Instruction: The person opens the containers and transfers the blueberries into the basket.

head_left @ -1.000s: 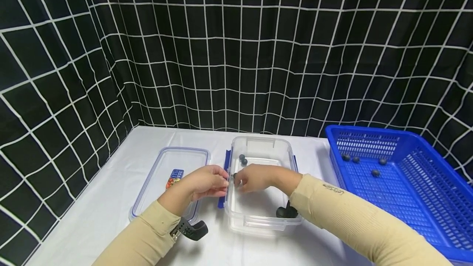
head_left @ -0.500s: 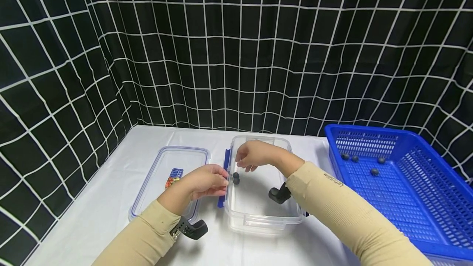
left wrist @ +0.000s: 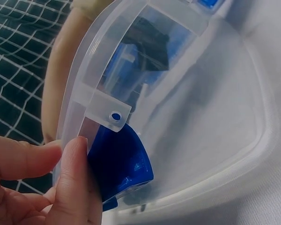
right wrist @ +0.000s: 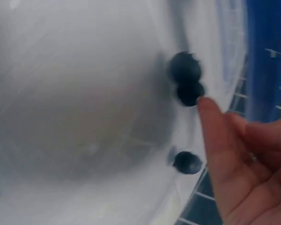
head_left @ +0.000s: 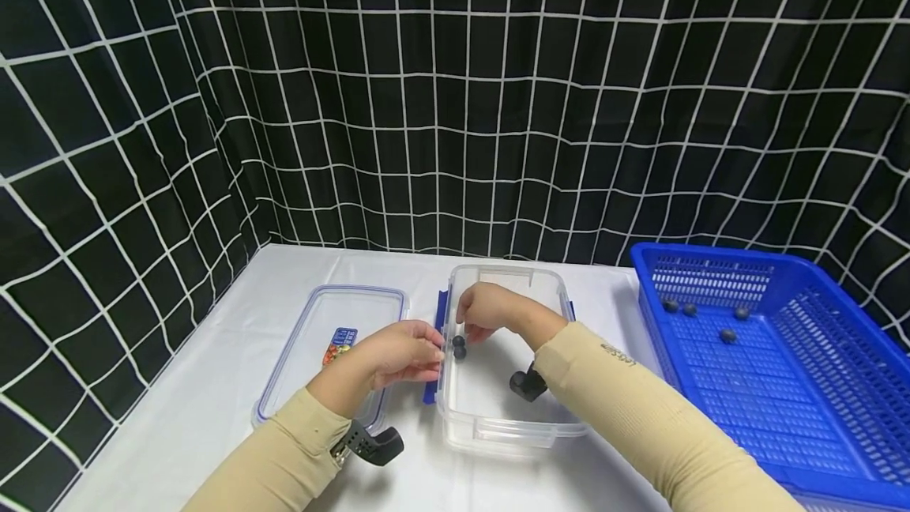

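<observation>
R hand (head_left: 490, 311) has drifted back toward the near-left wall of the box (head_left: 498, 433), fingers loosely curled, empty, hovering by two dark balls (head_left: 458, 347). L hand (head_left: 398, 354) still pinches the box's blue clip (left wrist: 119, 164). Likely another pick-up.

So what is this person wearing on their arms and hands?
Both arms wear snug beige long sleeves: left sleeve, right sleeve, which bears small dark lettering near the forearm. A black camera mount is strapped under the left wrist, another under the right. Both hands are bare.
</observation>
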